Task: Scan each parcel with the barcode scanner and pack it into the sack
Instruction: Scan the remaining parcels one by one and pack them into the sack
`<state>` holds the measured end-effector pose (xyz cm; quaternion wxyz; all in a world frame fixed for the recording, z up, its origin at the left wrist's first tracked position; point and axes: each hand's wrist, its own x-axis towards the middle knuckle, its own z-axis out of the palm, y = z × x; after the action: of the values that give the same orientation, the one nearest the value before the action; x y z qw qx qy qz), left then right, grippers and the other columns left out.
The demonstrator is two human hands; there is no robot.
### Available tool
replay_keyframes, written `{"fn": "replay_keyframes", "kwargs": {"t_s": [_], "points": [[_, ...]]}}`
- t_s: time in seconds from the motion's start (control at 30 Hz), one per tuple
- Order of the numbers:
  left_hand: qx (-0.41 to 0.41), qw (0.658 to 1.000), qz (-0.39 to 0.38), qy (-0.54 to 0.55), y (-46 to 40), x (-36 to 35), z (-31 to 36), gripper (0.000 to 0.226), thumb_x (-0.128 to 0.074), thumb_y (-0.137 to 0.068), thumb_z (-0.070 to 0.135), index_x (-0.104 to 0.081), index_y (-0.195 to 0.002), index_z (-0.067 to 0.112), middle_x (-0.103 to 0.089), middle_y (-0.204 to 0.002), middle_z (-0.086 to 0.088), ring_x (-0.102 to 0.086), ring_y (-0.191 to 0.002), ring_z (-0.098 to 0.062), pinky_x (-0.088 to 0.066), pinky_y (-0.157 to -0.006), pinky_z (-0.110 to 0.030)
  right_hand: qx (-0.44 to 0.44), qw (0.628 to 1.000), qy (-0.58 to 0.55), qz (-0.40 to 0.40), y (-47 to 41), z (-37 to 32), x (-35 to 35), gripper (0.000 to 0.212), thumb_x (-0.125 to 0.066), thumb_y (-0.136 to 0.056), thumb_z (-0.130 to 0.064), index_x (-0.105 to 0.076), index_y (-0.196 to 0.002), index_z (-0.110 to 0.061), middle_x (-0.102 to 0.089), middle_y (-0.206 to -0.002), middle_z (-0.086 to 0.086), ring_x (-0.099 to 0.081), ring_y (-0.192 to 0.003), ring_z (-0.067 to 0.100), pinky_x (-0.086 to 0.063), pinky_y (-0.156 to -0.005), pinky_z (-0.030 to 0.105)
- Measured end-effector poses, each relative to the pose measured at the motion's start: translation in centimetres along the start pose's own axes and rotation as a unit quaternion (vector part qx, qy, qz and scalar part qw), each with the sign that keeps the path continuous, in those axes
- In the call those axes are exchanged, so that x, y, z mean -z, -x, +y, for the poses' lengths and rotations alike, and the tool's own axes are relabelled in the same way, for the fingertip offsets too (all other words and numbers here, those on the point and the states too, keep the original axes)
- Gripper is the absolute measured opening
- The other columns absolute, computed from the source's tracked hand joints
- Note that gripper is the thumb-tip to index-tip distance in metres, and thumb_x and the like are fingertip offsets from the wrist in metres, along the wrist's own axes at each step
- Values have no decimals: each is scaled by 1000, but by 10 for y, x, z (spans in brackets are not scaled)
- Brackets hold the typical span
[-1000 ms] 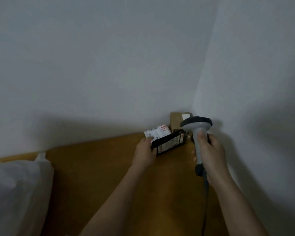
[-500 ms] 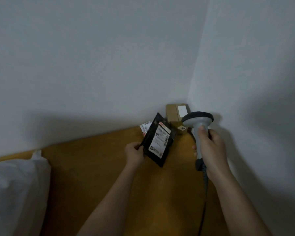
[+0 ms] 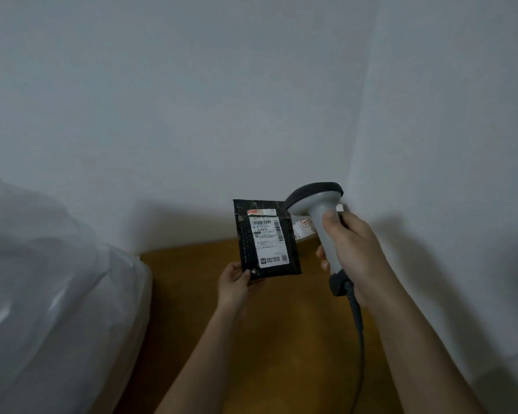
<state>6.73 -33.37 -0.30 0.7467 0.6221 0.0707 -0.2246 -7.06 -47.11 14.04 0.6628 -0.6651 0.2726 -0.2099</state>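
Note:
My left hand (image 3: 233,283) pinches the lower left corner of a flat black parcel (image 3: 265,239) and holds it upright above the table, its white barcode label facing me. My right hand (image 3: 352,255) grips the handle of a grey barcode scanner (image 3: 320,210); the scanner's dark head sits just right of the parcel's top edge. A white sack (image 3: 51,288) bulges at the left. Behind the scanner, a white-labelled parcel (image 3: 301,230) lies in the table's far corner, mostly hidden.
The wooden table (image 3: 281,339) runs into a corner between two white walls. The scanner's dark cable (image 3: 360,339) hangs down from the handle across the table's right side.
My left hand has lifted the black parcel off the pile and turned it upright with the label facing me. The view has shifted right and closer to the sack. The scanner stays in my right hand.

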Motion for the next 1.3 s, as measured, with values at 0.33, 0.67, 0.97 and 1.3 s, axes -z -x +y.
{"fn": "replay_keyframes", "kwargs": {"t_s": [0.33, 0.67, 0.97, 1.3], "points": [[-26, 998, -6, 63, 50, 29, 21, 12, -46, -99, 0, -55, -104, 5, -69, -109, -15, -69, -96, -29, -58, -69, -31, 72, 997, 31, -24, 76, -48, -10, 25, -47, -101, -41, -60, -95, -20, -58, -64, 2, -51, -45, 5, -41, -42, 19], [-53, 994, -22, 93, 83, 41, 37, 11, -45, -100, -2, -53, -99, 5, -69, -106, -16, -68, -90, -27, -60, -71, -32, 103, 993, 45, -33, 115, -70, -17, 28, -47, -101, -41, -59, -96, -17, -58, -63, 1, -51, -45, 4, -43, -44, 21], [-72, 991, -36, 110, 105, 48, 49, 13, -45, -100, -2, -55, -97, 6, -71, -101, -15, -70, -86, -26, -60, -65, -30, 130, 990, 46, -25, 138, -80, -24, 26, -47, -101, -39, -58, -96, -17, -65, -80, 4, -57, -56, 9, -46, -50, 26], [-132, 983, -49, 119, 131, 58, 72, 12, -46, -99, -1, -57, -98, 5, -72, -100, -14, -72, -83, -23, -59, -64, -29, 163, 985, 46, -31, 158, -93, -38, 29, -45, -101, -42, -59, -97, -17, -61, -66, 2, -52, -47, 8, -45, -48, 26]]}}
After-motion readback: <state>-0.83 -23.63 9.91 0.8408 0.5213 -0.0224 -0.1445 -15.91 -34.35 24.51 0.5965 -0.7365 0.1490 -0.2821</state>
